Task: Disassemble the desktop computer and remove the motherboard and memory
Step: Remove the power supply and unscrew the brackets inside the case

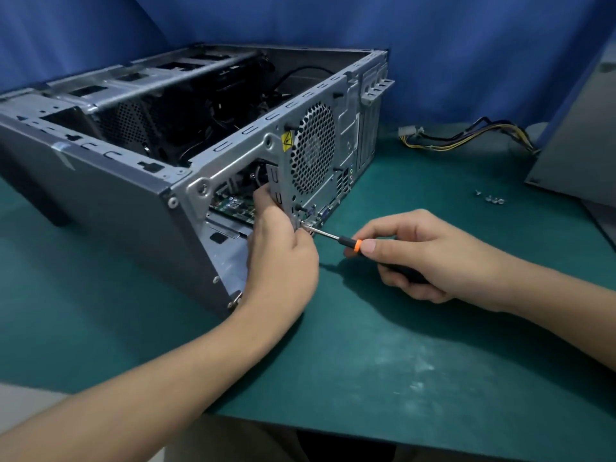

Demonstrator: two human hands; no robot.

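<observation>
An open grey desktop case (110, 191) lies on its side on the green mat, rear panel facing me. Through the empty power-supply opening a green motherboard (233, 203) shows. My left hand (283, 251) grips the edge of the rear panel beside the fan grille (311, 148), fingers reaching into the opening. My right hand (423, 258) holds a black screwdriver with an orange collar (336, 236). Its tip touches the lower rear panel, right by my left fingertips. No memory sticks are visible.
A bundle of yellow and black power cables (463, 136) with a white connector lies at the back right. Three loose screws (490, 197) rest on the mat near a grey side panel (580, 151) at the right edge. A blue curtain hangs behind.
</observation>
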